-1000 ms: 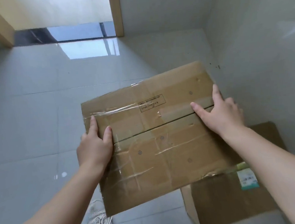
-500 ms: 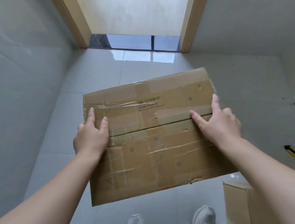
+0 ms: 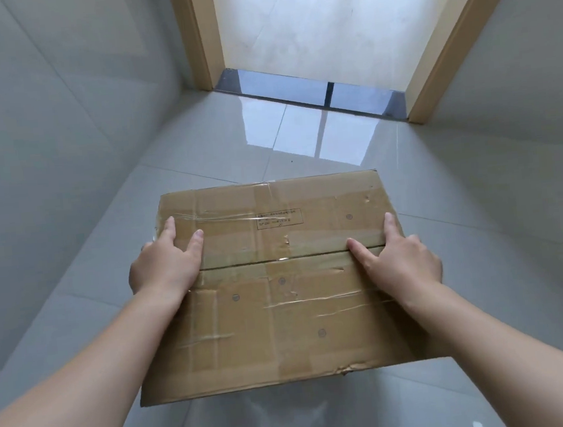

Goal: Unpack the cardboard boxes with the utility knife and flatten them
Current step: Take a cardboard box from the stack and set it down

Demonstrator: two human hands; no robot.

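The flattened cardboard box (image 3: 272, 282), pinched at its 2 side edges by the left hand (image 3: 165, 267) and right hand (image 3: 402, 264), has been carried toward the doorway (image 3: 324, 22), so stacking is judged next.

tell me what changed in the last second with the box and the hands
The person turned left toward the doorway, carrying the flattened cardboard box; the second box, the yellow knife and the shoes have left the view. Unchanged: left hand and right hand grip the box's side edges, thumbs on top.
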